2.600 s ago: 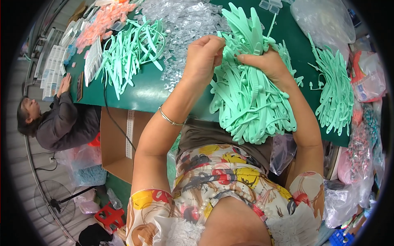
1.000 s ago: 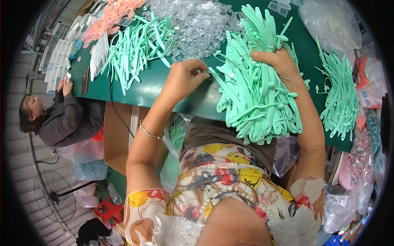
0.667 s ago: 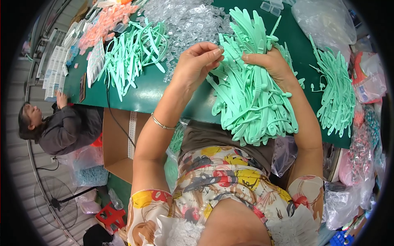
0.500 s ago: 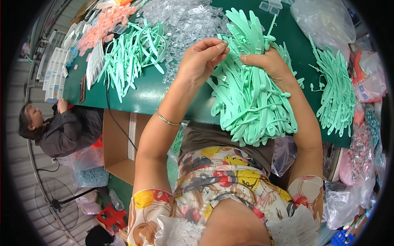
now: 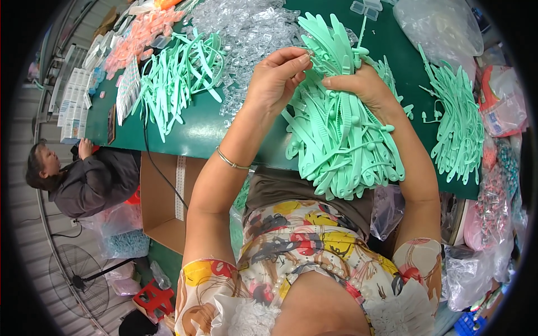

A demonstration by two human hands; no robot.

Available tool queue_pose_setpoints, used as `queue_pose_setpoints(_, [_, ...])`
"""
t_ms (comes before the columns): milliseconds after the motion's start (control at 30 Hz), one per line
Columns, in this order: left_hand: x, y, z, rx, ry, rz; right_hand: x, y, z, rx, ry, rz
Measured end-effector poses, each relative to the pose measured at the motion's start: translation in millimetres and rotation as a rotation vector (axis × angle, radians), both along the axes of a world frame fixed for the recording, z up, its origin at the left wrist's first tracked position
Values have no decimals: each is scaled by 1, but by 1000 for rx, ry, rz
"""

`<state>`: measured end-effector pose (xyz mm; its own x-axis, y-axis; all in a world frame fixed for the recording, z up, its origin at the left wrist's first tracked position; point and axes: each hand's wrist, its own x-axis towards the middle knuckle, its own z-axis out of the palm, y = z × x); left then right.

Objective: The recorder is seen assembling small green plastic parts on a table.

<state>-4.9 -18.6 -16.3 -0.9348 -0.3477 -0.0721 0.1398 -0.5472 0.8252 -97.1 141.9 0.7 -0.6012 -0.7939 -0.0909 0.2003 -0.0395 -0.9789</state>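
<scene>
A thick bundle of mint-green plastic straps point(image 5: 344, 137), ridged strips with small round knobs among them, spreads over the near edge of the green tabletop point(image 5: 241, 137), some lower ends reaching past that edge. The right hand point(image 5: 370, 89) grips the bundle around its upper part, coming in from the right side, with the thumb laid across the front and strap ends fanning out above. The left hand point(image 5: 277, 78) is at the bundle's upper left edge, its thumb and forefinger pinched together on a small pale bit point(image 5: 310, 53), too tiny to identify. Beyond the bundle and to its left lies a broad heap of clear plastic pieces point(image 5: 246, 28). Farther left of the bundle sits a loose pile of similar green straps point(image 5: 182, 75), with orange pieces point(image 5: 143, 39) beyond that pile. Right of the bundle, apart from it, rests another long sheaf of green straps point(image 5: 459, 126); a translucent plastic bag point(image 5: 440, 28) lies to the bundle's far right. Well to the left of the bundle, a co-worker point(image 5: 95, 182) in dark clothing has a hand near the tabletop's edge.
</scene>
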Motion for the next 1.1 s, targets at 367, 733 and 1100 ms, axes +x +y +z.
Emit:
queue_pose_setpoints(367, [3,2,7,-358,-30,2,2,0,3,-14,-29,24])
queue_pose_setpoints(733, [8,-9,19,-875,-51,-123,1,-1,2,10,-49,36])
queue_pose_setpoints(1100, [9,-12,14,-1053,-256,-145,1,3,-4,-52,2,-37])
